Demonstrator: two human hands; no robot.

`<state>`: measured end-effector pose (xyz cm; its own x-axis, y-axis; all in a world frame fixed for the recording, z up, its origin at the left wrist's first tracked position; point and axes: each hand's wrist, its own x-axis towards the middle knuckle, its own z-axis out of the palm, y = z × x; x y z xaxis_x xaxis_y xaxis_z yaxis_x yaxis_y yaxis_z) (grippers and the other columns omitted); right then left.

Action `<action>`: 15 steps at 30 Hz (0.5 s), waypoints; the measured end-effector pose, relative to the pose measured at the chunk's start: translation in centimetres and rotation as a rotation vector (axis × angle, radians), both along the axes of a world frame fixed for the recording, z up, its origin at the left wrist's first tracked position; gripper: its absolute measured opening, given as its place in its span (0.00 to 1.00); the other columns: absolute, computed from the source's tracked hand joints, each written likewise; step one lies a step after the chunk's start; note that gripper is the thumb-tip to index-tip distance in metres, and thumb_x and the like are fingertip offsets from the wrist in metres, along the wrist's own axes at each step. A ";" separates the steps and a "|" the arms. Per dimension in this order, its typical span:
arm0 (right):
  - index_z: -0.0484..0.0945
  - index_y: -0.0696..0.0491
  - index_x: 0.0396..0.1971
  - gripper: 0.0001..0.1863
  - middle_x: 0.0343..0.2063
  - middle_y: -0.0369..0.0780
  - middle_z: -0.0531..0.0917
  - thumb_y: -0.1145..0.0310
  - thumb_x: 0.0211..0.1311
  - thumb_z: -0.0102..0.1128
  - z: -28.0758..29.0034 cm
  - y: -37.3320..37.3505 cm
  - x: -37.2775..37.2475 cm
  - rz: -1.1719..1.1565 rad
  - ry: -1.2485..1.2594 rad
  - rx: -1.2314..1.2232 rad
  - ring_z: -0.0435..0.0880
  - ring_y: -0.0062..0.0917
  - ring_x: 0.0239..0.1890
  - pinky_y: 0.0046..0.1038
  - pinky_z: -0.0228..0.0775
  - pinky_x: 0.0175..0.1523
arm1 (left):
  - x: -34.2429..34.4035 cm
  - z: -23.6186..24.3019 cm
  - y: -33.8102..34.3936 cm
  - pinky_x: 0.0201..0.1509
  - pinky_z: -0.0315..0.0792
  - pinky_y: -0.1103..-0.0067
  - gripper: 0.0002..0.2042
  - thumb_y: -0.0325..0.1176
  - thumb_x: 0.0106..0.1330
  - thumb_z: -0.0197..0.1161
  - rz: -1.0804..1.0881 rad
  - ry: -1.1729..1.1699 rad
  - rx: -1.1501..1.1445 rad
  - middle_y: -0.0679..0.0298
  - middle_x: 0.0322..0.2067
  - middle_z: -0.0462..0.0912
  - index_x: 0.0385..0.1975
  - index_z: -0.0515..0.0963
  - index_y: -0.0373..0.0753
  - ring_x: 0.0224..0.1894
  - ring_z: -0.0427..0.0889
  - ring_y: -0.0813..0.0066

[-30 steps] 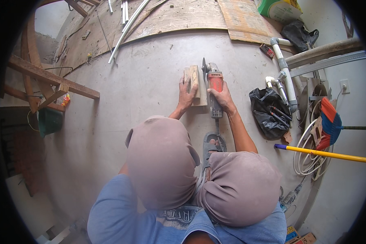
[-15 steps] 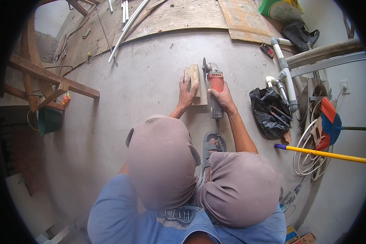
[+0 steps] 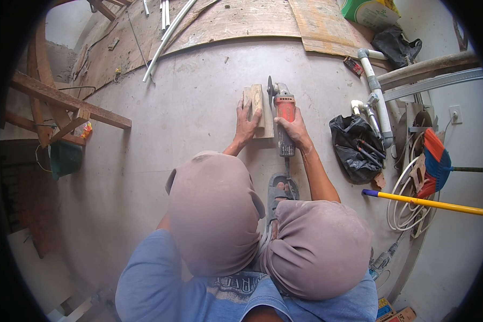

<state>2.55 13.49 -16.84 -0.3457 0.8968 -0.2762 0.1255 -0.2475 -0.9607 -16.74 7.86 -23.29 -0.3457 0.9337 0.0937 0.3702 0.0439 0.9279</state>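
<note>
Left hand straddles the wooden block, right hand gripping the grinder alongside.

The grey floor is carrying a pale slab beneath the grip of the left hand; a black plastic bag is lying beside the right hand, wooden sheets beyond both grips.

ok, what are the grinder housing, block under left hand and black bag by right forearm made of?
Grinder housing: likely plastic, dusty red, moulded-looking.
Block: probably bare wood; tan, rough, streaky.
Bag: seemingly thin plastic, glossy; crinkles catch light.
</note>
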 end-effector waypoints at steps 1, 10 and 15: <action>0.63 0.61 0.58 0.37 0.44 0.43 0.77 0.64 0.53 0.73 0.0 0.0 0.1 -0.002 -0.001 -0.008 0.80 0.24 0.40 0.26 0.78 0.45 | 0.1 0.0 0.1 0.78 0.46 0.61 0.33 0.50 0.73 0.57 -0.003 -0.001 -0.004 0.40 0.72 0.47 0.72 0.61 0.37 0.76 0.47 0.46; 0.63 0.60 0.58 0.36 0.44 0.42 0.77 0.64 0.53 0.73 -0.1 -0.2 0.3 -0.012 0.007 -0.012 0.80 0.24 0.41 0.26 0.77 0.45 | 0.3 0.4 0.1 0.78 0.47 0.60 0.36 0.53 0.72 0.57 -0.006 -0.020 0.001 0.37 0.72 0.47 0.70 0.61 0.31 0.76 0.47 0.43; 0.63 0.61 0.58 0.36 0.44 0.42 0.77 0.64 0.53 0.73 0.2 -0.3 0.4 -0.005 -0.003 -0.005 0.80 0.24 0.41 0.26 0.77 0.46 | 0.2 0.3 0.2 0.78 0.48 0.61 0.34 0.52 0.73 0.57 -0.006 0.010 -0.005 0.39 0.72 0.47 0.71 0.61 0.34 0.76 0.48 0.46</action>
